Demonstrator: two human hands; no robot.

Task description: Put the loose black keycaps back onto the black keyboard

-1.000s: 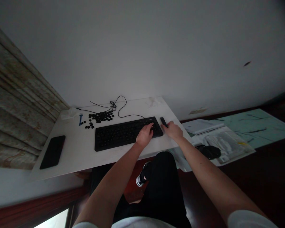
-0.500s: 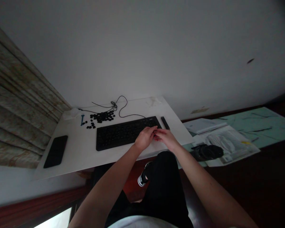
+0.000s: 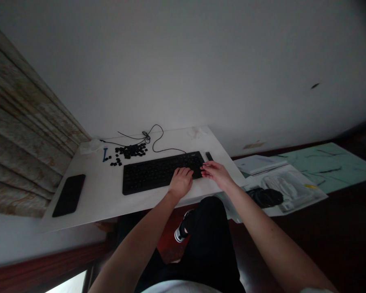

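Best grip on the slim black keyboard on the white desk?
Probably the near long edge of the slim black keyboard, coming from the person's side. A strip of white desk in front of that edge leaves finger room, and the thin slab lies flat. Avoid the far edge, where a thin black cable runs to it.

A white wall [image 3: 183,69] is seen behind the white counter [image 3: 177,139], a pleated, mottled beige curtain [image 3: 27,134] is hung to its left, and a dark wooden floor [image 3: 293,252] is seen below it. Dim light is cast over the room, with a bright window gap [image 3: 68,283] seen below its left end.
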